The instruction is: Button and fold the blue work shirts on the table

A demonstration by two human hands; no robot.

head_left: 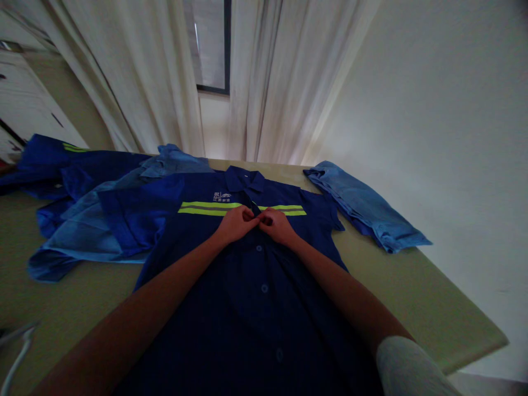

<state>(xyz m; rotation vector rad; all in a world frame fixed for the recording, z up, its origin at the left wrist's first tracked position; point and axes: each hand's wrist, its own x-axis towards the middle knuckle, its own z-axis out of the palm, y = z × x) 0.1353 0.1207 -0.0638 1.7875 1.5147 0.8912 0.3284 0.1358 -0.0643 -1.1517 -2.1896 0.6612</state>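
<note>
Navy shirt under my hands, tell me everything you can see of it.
The navy shirt looks like woven cloth and lies spread front up on the table, collar away from you, lower end out of the picture. A yellow-green stripe with a grey middle crosses the chest, below a white emblem with lettering. Buttons run down the front; the neck is parted. Your left hand and right hand pinch its front edge.

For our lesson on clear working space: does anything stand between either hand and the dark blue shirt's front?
Nothing visible does: the left hand and right hand meet directly on the dark blue shirt, at its front opening. The folded garment lies off to the right, apart from both hands.
</note>
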